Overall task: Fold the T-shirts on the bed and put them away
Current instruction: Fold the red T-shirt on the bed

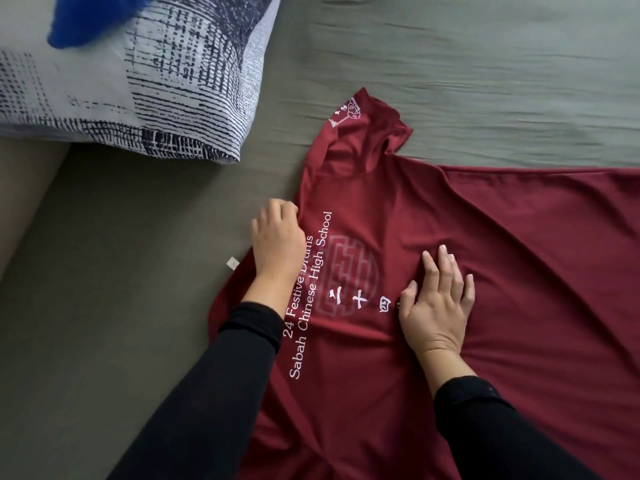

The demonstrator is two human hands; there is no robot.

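A dark red T-shirt [502, 258] with white print lies spread on the grey-green bed sheet [485, 64], its collar end pointing left and one sleeve sticking up toward the far side. My left hand [277, 240] rests at the shirt's neck edge with its fingers curled over the hem; whether they pinch the cloth is hidden. Flat on the printed middle of the shirt lies my right hand [436, 299], fingers straight and spread. A small white label [232, 263] pokes out by the collar.
A pillow [138, 81] in a white and navy patterned case lies at the upper left. Something bright blue and blurred [90, 19] sits on it at the top left corner. The bed's bare sheet stretches to the left and beyond the shirt.
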